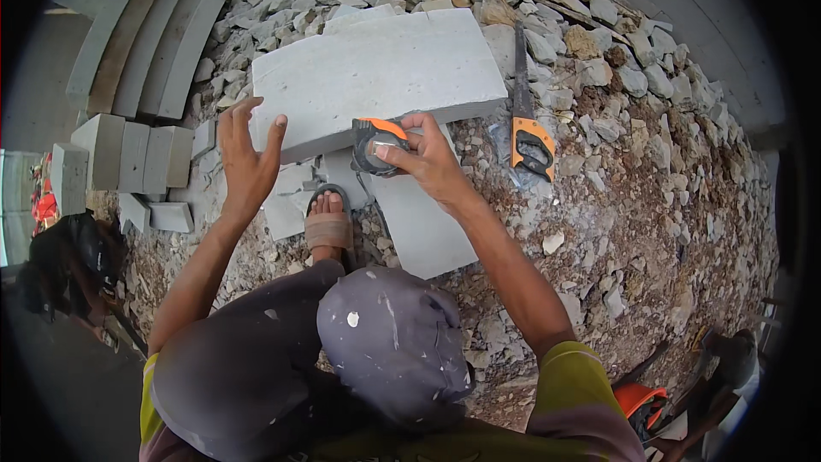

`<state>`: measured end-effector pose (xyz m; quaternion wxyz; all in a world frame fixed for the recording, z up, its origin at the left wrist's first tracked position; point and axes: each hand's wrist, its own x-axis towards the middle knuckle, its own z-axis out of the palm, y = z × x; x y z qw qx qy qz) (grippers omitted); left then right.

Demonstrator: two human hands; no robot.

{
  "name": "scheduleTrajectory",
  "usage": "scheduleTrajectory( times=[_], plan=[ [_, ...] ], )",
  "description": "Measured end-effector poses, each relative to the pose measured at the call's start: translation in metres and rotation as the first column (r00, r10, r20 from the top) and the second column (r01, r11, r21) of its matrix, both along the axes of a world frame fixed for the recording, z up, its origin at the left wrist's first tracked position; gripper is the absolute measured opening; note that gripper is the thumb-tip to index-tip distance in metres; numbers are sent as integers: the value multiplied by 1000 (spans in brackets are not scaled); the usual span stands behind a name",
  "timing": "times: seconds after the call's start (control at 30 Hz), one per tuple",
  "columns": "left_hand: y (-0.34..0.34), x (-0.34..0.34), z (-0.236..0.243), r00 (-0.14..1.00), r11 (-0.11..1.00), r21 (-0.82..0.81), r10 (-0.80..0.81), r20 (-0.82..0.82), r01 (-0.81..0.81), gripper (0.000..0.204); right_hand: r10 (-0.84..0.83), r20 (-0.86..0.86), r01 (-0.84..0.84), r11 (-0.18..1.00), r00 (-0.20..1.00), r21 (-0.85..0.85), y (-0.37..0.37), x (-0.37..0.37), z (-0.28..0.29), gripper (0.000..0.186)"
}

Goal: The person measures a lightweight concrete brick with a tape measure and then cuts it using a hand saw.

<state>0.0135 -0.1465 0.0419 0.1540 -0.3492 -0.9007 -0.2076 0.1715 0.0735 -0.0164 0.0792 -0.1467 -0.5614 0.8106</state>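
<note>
A large pale concrete block [376, 68] lies across the rubble in front of me. My right hand [428, 158] grips a black and orange tape measure [377, 145] at the block's near edge, with the thumb across its face. No drawn-out blade can be made out. Near the block's left end my left hand [248, 158] is raised with its fingers apart, and nothing is in it. To the right of the block a handsaw [531, 141] with an orange and black handle lies on the stones, its dark blade pointing away from me.
Stacked blocks [162, 43] stand at the far left, with smaller block pieces [132, 154] below them. A flat slab [423, 227] lies beside my sandalled foot [328, 227]. Broken stones [616, 77] cover the ground. Other people are at the lower left and lower right, near an orange bucket-like object [640, 400].
</note>
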Motion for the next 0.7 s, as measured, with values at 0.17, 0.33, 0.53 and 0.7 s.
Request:
scheduleTrajectory(
  times=[0.17, 0.33, 0.53, 0.7],
  plan=[
    [11, 57, 19, 394, 966, 231, -170, 903, -113, 39, 164, -141, -132, 968, 976, 214, -47, -23, 15, 41],
    [-87, 29, -19, 274, 725, 451, -358, 892, -520, 39, -88, -13, 82, 862, 996, 500, -32, -3, 26, 19],
    [-157, -18, -167, 397, 740, 270, -4, 918, -616, 40, -642, 199, -58, 234, 741, 971, 180, 150, -144, 49],
    [-240, -55, -223, 396, 680, 238, 83, 915, -693, 36, -465, 456, -431, 166, 759, 887, 152, 134, -184, 60]
  ],
)
